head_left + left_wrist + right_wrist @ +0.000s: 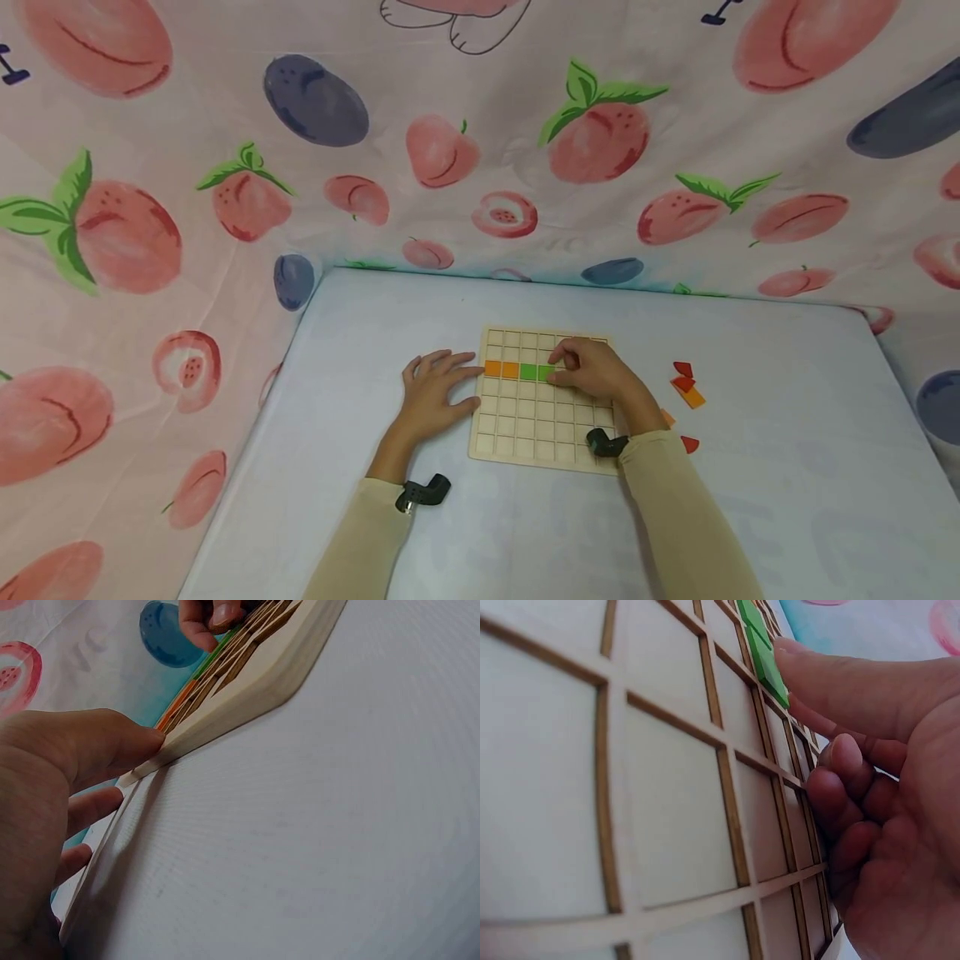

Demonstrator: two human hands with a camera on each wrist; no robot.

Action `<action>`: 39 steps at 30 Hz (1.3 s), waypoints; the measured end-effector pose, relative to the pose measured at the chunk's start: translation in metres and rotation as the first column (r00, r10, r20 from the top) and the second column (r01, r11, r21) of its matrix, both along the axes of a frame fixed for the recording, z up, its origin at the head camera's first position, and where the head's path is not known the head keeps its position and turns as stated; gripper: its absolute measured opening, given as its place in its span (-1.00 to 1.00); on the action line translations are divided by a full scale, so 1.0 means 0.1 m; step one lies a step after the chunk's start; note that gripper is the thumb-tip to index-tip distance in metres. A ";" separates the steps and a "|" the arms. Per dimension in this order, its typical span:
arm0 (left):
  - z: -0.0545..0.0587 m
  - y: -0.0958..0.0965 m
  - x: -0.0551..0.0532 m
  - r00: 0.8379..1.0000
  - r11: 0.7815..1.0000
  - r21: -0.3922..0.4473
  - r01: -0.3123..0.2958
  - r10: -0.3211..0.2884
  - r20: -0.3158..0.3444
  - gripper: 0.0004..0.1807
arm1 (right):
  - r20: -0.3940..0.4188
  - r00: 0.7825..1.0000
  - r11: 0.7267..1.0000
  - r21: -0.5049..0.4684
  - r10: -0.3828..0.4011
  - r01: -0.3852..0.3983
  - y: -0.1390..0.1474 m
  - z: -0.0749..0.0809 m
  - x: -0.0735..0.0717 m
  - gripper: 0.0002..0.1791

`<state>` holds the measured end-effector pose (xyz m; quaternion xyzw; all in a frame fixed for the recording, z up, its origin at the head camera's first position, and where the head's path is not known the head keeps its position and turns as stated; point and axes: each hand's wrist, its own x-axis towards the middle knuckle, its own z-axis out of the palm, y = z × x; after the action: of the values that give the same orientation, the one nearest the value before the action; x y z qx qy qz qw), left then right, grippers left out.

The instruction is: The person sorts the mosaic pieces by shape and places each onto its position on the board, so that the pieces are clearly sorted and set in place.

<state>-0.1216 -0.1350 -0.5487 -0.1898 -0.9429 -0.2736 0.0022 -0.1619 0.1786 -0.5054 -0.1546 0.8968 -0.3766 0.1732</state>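
Observation:
A wooden grid board (517,427) lies on the table. One of its upper rows holds two orange tiles (501,369) side by side, followed by two green tiles (528,372). My left hand (429,400) lies at the board's left side, its fingers spread and the thumb (139,746) touching the wooden edge in the left wrist view. Over the board, my right hand (596,372) pinches the right-hand green tile (765,667) between thumb and index finger. The other fingers of that hand are curled in. The index fingertip is hidden behind the thumb in the right wrist view.
Right of the board lie several loose pieces: red ones (690,445) with a curved side, and an orange tile (693,397). Another orange piece (668,418) is partly hidden by the right wrist. A fruit-patterned cloth (450,217) hangs behind the white table (787,417).

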 end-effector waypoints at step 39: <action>0.03 0.00 0.02 1.000 1.000 -0.005 -0.002 0.002 0.002 -0.49 | -0.072 0.964 0.962 0.084 -0.256 0.261 0.75 0.15 0.29 -0.78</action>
<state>-0.1198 -0.1354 -0.5460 -0.1884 -0.9439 -0.2714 0.0011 -0.1328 0.2537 -0.4901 -0.0392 0.9307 -0.3490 0.1025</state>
